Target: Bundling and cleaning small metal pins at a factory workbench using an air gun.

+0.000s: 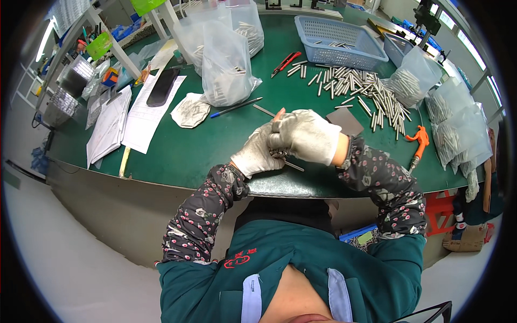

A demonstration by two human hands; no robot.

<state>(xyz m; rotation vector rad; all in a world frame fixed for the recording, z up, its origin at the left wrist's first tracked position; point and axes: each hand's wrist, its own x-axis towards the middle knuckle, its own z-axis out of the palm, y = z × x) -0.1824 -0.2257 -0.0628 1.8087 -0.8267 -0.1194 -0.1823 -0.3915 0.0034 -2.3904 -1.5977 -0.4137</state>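
Observation:
My left hand (pixel 254 154), in a white work glove, is closed near the front edge of the green table. Against it presses my right hand (pixel 309 137), gloved the same way, its fingers curled over the left fingers. A small dark thing (pixel 278 154) shows between the two gloves, but the fingers hide what it is. A thin metal rod (pixel 294 167) sticks out beside the hands; whether it is held or lies on the table I cannot tell. Behind them lies a narrow metal strip (pixel 263 110), and a flat grey square plate (pixel 346 121) is to the right.
Loose metal pins (pixel 377 91) are heaped at the right, before a blue basket (pixel 344 54). Pin-filled plastic bags (pixel 458 129) stand beyond an orange air gun (pixel 420 141). Leftward lie a pen (pixel 236 107), white cloth (pixel 190 111), phone (pixel 162 87) and papers (pixel 110 129). A red cutter (pixel 286 63) lies farther back.

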